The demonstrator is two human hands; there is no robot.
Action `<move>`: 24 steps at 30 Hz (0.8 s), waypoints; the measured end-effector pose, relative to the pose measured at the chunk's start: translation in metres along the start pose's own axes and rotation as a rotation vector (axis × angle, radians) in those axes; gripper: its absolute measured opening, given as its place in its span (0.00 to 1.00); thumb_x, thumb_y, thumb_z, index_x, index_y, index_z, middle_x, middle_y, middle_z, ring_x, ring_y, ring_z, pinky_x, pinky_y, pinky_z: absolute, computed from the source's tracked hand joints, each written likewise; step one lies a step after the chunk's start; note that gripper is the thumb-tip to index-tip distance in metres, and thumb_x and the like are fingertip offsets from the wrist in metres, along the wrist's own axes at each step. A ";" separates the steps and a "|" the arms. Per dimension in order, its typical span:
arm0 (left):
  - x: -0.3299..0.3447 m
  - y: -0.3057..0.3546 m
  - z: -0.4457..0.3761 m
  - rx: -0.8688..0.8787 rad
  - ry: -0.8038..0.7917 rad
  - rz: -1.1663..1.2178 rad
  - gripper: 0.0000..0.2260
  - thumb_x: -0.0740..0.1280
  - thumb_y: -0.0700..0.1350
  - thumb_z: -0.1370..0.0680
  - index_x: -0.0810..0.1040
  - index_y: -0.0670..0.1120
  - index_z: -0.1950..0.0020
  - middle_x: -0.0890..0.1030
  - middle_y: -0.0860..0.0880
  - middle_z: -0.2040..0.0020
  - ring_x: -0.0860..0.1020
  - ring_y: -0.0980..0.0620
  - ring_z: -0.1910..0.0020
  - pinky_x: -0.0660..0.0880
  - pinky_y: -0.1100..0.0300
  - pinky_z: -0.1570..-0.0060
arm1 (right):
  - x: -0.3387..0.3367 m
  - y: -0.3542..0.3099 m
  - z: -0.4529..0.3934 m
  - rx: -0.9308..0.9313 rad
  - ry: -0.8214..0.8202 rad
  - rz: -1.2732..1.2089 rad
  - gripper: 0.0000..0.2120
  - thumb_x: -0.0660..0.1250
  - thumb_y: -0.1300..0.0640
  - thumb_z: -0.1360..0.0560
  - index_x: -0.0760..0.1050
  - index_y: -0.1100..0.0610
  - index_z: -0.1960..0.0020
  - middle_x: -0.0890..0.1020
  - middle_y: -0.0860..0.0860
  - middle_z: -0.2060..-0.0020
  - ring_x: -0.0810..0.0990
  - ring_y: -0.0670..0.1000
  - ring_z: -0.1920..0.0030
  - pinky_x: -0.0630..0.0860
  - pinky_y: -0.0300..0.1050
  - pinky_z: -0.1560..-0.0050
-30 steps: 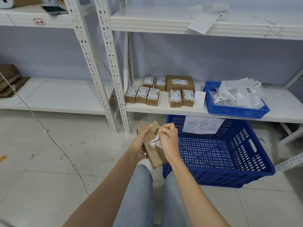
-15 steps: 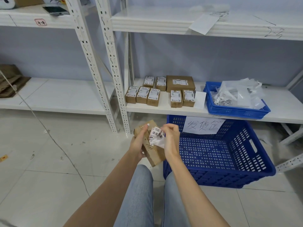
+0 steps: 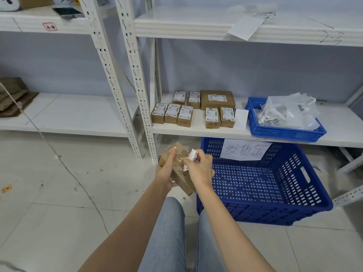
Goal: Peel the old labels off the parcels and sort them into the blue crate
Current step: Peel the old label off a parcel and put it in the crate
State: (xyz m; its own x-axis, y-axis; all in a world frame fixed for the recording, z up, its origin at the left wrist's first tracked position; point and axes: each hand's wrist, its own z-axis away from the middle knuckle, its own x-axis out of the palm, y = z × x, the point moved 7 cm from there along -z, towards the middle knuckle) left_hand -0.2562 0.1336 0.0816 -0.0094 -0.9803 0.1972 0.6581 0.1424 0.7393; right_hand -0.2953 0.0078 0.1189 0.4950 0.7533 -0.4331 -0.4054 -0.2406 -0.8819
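Observation:
My left hand (image 3: 166, 171) grips a small brown cardboard parcel (image 3: 179, 169) held above the floor, in front of my knees. My right hand (image 3: 199, 170) pinches a crumpled white label (image 3: 192, 155) against the parcel's top face. Just to the right, on the floor, stands the large blue crate (image 3: 294, 211) with a handwritten paper sign (image 3: 244, 150) on its back wall; no parcels show inside it. Several labelled brown parcels (image 3: 185, 114) and one larger box (image 3: 217, 99) lie on the low shelf behind.
A smaller blue tray (image 3: 275, 132) of white label scraps and plastic sits on the low shelf (image 3: 196, 129), right of the parcels. White perforated rack posts (image 3: 135, 75) rise left of the parcels. A thin cord (image 3: 64, 165) crosses the tiled floor on the left.
The label, half lifted a moment ago, is now bunched up small in my right fingers. The parcel has shifted slightly in my left hand.

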 end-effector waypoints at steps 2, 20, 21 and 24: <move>0.000 0.002 0.002 -0.003 0.004 0.001 0.29 0.72 0.63 0.28 0.76 0.47 0.35 0.83 0.45 0.45 0.81 0.46 0.48 0.81 0.49 0.60 | 0.001 -0.003 0.002 -0.046 0.001 -0.024 0.20 0.71 0.52 0.27 0.71 0.44 0.38 0.67 0.47 0.48 0.74 0.51 0.45 0.59 0.45 0.38; -0.001 0.010 0.008 0.109 -0.032 0.070 0.13 0.76 0.36 0.29 0.76 0.49 0.52 0.83 0.46 0.53 0.81 0.47 0.54 0.80 0.50 0.56 | 0.003 0.020 -0.001 0.150 -0.042 -0.156 0.08 0.70 0.52 0.26 0.82 0.57 0.58 0.84 0.53 0.58 0.82 0.54 0.55 0.79 0.57 0.48; -0.001 0.009 0.008 0.103 -0.032 0.076 0.13 0.75 0.36 0.29 0.76 0.49 0.52 0.82 0.46 0.53 0.81 0.47 0.53 0.80 0.49 0.55 | 0.002 0.020 -0.001 0.154 -0.041 -0.167 0.10 0.70 0.53 0.26 0.82 0.60 0.59 0.84 0.54 0.59 0.82 0.56 0.55 0.79 0.57 0.49; -0.004 0.008 0.006 0.081 -0.030 0.079 0.13 0.75 0.38 0.29 0.76 0.48 0.50 0.82 0.45 0.49 0.81 0.45 0.49 0.80 0.46 0.52 | -0.002 0.020 -0.001 0.173 -0.041 -0.221 0.14 0.70 0.55 0.26 0.77 0.64 0.64 0.83 0.59 0.61 0.82 0.59 0.58 0.78 0.55 0.55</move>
State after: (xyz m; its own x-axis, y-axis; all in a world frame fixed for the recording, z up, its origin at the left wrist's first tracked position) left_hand -0.2556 0.1395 0.0902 0.0174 -0.9612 0.2753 0.5943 0.2313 0.7702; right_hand -0.3035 0.0007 0.1023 0.5561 0.8008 -0.2224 -0.4179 0.0382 -0.9077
